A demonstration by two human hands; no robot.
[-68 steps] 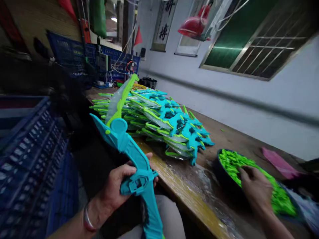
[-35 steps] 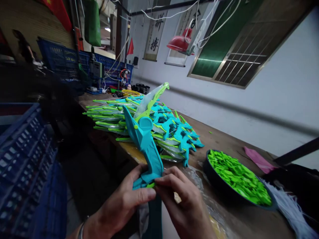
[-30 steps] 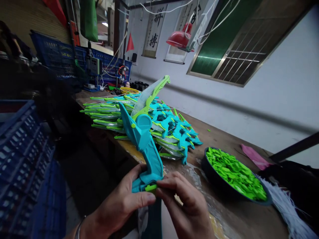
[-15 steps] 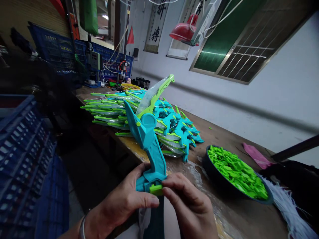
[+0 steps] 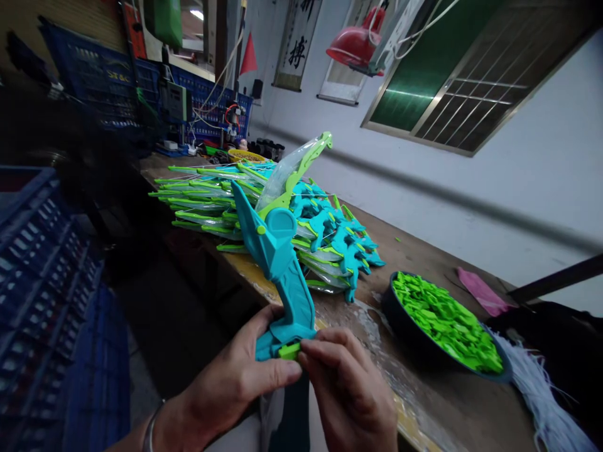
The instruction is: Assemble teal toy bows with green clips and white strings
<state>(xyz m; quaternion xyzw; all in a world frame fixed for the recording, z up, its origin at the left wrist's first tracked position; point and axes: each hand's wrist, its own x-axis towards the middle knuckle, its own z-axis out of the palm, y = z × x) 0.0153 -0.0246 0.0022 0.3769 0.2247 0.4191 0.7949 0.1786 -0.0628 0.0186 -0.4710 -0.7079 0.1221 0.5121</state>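
Note:
A teal plastic toy bow [image 5: 293, 292] stands tilted in front of me, a lime-green limb in clear film slanting up behind its top. My left hand [image 5: 233, 376] is closed around the bow's lower part, its thumb lying across the near side. With thumb and fingertips my right hand [image 5: 351, 383] pinches a small lime-green plastic piece [image 5: 288, 351] against the bow's lower end. How far that piece sits inside the bow is hidden by the fingers. Below my hands, a dark strip runs down between my legs.
Similar teal and green bows [image 5: 325, 229] lie heaped on the wooden table [image 5: 377, 235]. A dark basin [image 5: 409, 339] full of green pieces stands right, beside a bundle of white strings [image 5: 541, 389]. Blue crates [image 5: 47, 263] stack up at left; a red lamp [image 5: 355, 47] hangs above.
The green piece has shifted slightly up and left against the bow, and less of it shows. My right fingers have moved with it. The view has tilted slightly.

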